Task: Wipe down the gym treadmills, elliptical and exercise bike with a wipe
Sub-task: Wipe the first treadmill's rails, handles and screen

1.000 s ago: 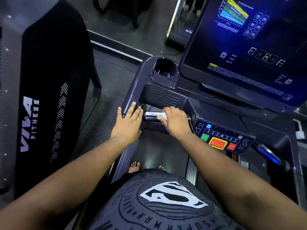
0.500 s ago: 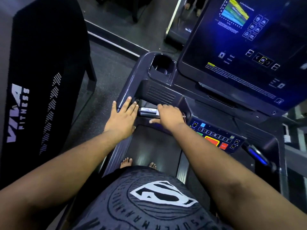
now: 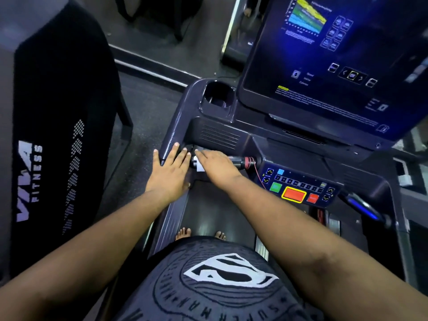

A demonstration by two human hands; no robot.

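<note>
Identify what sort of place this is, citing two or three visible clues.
Most likely a gym: the person stands on a treadmill with a lit console screen, and a machine alongside reads "VIVA FITNESS".

right hand (image 3: 217,165) slid left along the handlebar (image 3: 240,161) to meet left hand (image 3: 170,172), white wipe (image 3: 199,166) now peeking at its fingertips, bar's right end uncovered

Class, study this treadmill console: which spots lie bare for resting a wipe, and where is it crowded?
Free: the cup holder left of the screen, and the belt between both forearms. Crowded: the handlebar, where the left hand and right hand meet over the wipe.
</note>
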